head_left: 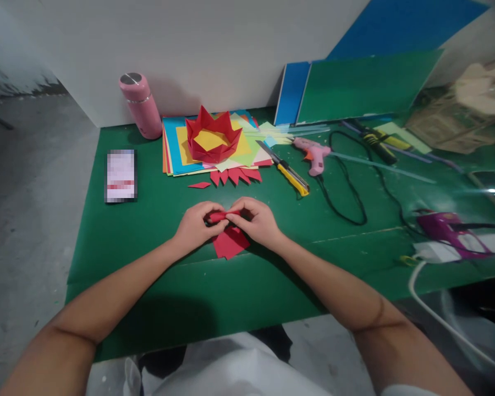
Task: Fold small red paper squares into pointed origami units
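one green table (148,236), red paper (220,216), white wall (198,44)

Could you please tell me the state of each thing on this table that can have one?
small red paper, folded, pinched between left hand and right hand
pink bottle, upright, capped
utility knife, lying flat, blade seems out
glue gun, lying on its side
phone, face up
red paper crown, folded, on paper stack

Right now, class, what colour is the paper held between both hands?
Red; the paper piece shows best in the head view.
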The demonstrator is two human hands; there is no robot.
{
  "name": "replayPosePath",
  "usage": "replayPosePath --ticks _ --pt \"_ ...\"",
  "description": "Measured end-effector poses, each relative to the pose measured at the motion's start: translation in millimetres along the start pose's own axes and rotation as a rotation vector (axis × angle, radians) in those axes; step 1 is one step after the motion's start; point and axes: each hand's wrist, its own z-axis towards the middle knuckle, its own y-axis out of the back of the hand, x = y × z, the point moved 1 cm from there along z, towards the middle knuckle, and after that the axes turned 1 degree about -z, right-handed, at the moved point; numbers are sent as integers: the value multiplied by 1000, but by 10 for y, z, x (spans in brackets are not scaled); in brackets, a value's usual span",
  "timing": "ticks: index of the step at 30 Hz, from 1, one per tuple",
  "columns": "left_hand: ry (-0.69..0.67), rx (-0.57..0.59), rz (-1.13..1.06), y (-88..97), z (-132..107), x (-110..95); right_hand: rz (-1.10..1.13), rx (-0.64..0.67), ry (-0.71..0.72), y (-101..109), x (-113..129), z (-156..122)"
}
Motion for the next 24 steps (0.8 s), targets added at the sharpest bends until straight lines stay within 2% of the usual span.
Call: replayPosePath --ticks 4,10,14,18,21,24 --pt "19 10 21 -3 -1 5 27 3 -8 -9 14 -2" --pt "108 -7 -68 -11 14 27 87 -18 -40 -14 5 1" --pt "153 -50 -160 45 59 94 209 -113 -154 69 -47 33" --pt "164 -139 -183 125 122 165 244 -258 -208 178 -111 86" --pt "189 -147 -300 122 140 169 251 -238 -213 180 -138 105" --pt "240 -67 -477 75 126 137 306 -158 -175 133 -131 100"
